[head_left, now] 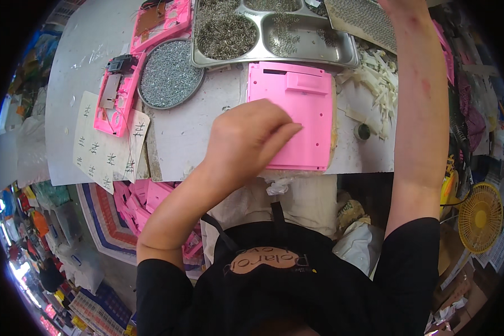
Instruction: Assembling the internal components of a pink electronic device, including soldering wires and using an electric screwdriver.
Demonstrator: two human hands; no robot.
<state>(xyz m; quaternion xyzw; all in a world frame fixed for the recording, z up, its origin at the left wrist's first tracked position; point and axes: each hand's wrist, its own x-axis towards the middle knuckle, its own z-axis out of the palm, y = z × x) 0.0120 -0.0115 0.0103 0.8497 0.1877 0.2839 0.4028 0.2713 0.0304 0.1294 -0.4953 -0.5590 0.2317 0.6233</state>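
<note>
A pink plastic casing (311,134) lies flat on the table in front of me, with a slot and a raised block toward its far end. Over its left edge is my left hand (252,134), fingers curled together; anything pinched inside is hidden. My right forearm (423,112) stretches forward along the right side, and its hand is beyond the top edge of the picture. Behind the casing stands a metal compartment tray (311,56) holding small springs (227,36). A round dish of small silvery screws (171,73) sits to the left of the casing.
Pink housings with wires and parts (115,101) lie at the left, partly over a marked paper sheet (89,151). White plastic strips (378,78) pile up at the right beside a small dark round container (362,131). Below the table, a striped container holds pink pieces (143,204). A yellow fan (480,217) stands far right.
</note>
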